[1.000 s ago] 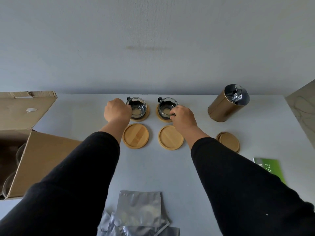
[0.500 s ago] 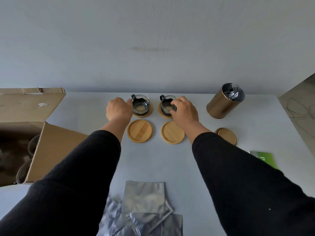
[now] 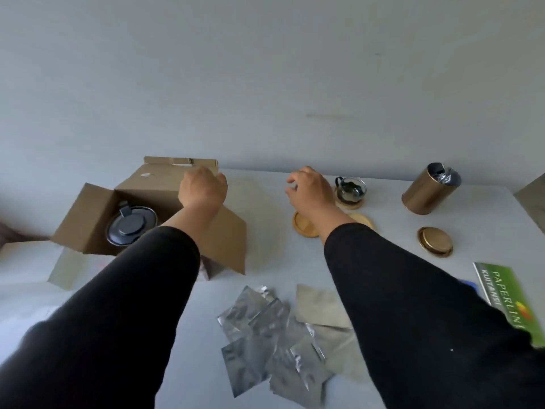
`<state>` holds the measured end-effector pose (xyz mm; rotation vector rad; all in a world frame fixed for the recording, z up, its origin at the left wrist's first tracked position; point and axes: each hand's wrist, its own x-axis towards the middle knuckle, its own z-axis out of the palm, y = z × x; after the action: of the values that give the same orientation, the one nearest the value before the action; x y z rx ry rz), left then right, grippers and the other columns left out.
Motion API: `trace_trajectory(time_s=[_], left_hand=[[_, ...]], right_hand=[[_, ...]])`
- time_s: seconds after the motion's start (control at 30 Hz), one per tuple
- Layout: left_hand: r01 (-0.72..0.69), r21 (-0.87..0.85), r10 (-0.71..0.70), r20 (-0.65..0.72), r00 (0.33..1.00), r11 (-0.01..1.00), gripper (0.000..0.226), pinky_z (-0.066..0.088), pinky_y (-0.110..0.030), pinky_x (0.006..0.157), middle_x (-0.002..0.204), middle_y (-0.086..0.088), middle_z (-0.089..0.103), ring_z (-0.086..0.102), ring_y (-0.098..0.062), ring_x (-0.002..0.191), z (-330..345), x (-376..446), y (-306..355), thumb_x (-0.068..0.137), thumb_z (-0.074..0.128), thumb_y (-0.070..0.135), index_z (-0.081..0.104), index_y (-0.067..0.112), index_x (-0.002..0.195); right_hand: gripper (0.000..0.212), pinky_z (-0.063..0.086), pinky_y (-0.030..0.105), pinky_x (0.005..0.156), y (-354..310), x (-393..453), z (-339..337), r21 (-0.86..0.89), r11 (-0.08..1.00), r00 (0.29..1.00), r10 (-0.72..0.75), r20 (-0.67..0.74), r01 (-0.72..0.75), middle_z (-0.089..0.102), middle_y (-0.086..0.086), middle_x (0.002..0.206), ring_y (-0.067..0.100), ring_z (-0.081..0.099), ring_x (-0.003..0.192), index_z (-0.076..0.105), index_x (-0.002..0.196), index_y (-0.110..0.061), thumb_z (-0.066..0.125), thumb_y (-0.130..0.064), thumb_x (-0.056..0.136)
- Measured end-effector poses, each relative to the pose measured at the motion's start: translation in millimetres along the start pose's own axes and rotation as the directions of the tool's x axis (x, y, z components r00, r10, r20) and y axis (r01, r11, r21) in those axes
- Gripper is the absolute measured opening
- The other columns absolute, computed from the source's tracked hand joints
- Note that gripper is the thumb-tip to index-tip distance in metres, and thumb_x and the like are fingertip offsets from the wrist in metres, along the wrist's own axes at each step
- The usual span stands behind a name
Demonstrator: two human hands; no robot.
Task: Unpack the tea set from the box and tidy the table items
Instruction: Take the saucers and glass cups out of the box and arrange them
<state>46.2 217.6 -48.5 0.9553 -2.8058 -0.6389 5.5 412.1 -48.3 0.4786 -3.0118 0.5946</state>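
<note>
- One cardboard box stood open at the left of the white table, its flaps spread outward.
- Inside the box lay one round dark lid with a tab handle, seemingly the top of a glass pot; the rest of it was hidden by the box walls.
- One glass cup with a dark handle sat on a wooden coaster; two more wooden coasters lay bare just in front, both partly covered by the right forearm.
- One gold tin stood open, with crumpled silver foil showing in its mouth; its gold lid lay apart, nearer the viewer.
- Several silver foil sachets lay in a loose overlapping heap at the near edge; an exact count was unclear.
- One green booklet lay at the right edge.
- The left hand was over the box's far flap, fingers curled downward; whether it gripped the cardboard could not be told.
- The right hand hovered beside the cup, fingers loosely curled, holding nothing.
</note>
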Motion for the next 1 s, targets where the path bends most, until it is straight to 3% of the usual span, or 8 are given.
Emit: trace_trajectory(time_s=[0.1,0.23,0.33,0.4,0.57,0.77,1.0], left_hand=[[-0.022,0.065,0.02,0.029,0.999,0.998,0.031,0.046,-0.033,0.067,0.094,-0.016,0.064,0.06,-0.031,0.082,-28,-4,-51,0.093,0.047,0.027,0.063,0.001,0.086],[-0.054,0.12,0.029,0.2,0.979,0.991,0.032,0.05,-0.029,0.061,0.08,-0.01,0.068,0.062,-0.025,0.071,-42,-14,-107,0.088,0.059,0.032,0.069,0.002,0.084],[-0.1,0.143,0.077,0.158,0.984,0.985,0.024,0.051,-0.029,0.063,0.079,-0.007,0.068,0.06,-0.022,0.07,-43,-23,-130,0.088,0.061,0.03,0.071,0.008,0.085],[-0.121,0.143,0.11,0.087,0.99,0.982,0.018,0.048,-0.031,0.064,0.088,-0.007,0.066,0.061,-0.025,0.08,-43,-25,-140,0.087,0.061,0.024,0.068,0.009,0.096],[-0.074,0.047,0.07,0.098,0.993,0.996,0.047,0.05,-0.038,0.08,0.118,-0.01,0.061,0.059,-0.031,0.107,-40,-18,-159,0.086,0.066,0.028,0.05,0.013,0.128],[0.03,-0.066,-0.017,0.197,0.98,0.997,0.062,0.048,-0.034,0.083,0.117,-0.009,0.064,0.059,-0.028,0.108,-37,-5,-172,0.082,0.071,0.037,0.047,0.015,0.136],[0.083,-0.167,-0.046,0.212,0.976,0.982,0.07,0.048,-0.038,0.095,0.116,-0.009,0.067,0.059,-0.028,0.112,-36,4,-174,0.077,0.076,0.036,0.046,0.017,0.138]], right_hand=[[0.024,0.044,0.032,0.086,-48,-11,12,0.018,0.999,0.999,-0.05,0.02,0.05,0.057,0.01,0.123,0.031,0.055,0.112,0.065,0.113,-0.01,0.055,-0.017,0.092],[0.022,0.044,0.032,0.085,-98,-26,32,0.028,0.992,0.989,-0.122,0.087,0.12,0.058,0.01,0.119,0.03,0.055,0.11,0.066,0.109,-0.01,0.053,-0.018,0.093],[0.02,0.043,0.029,0.081,-123,-34,45,0.029,0.988,0.98,-0.153,0.126,0.15,0.06,0.01,0.114,0.03,0.057,0.104,0.068,0.105,-0.009,0.054,-0.018,0.093],[0.019,0.045,0.03,0.082,-135,-35,52,0.027,0.988,0.975,-0.158,0.157,0.155,0.061,0.01,0.112,0.029,0.058,0.103,0.068,0.104,-0.009,0.055,-0.017,0.092],[0.018,0.048,0.032,0.085,-156,-29,75,-0.04,0.977,0.944,-0.189,0.269,0.207,0.063,0.01,0.112,0.029,0.058,0.104,0.069,0.104,-0.01,0.056,-0.012,0.091],[0.034,0.051,0.041,0.088,-170,-20,114,-0.32,0.912,0.889,-0.094,0.449,0.258,0.064,0.008,0.11,0.033,0.057,0.103,0.068,0.107,-0.018,0.052,-0.002,0.081],[0.027,0.036,0.042,0.099,-176,-6,124,-0.495,0.805,0.891,-0.089,0.445,0.327,0.061,0.012,0.12,0.029,0.05,0.116,0.061,0.115,-0.011,0.051,-0.008,0.09]])
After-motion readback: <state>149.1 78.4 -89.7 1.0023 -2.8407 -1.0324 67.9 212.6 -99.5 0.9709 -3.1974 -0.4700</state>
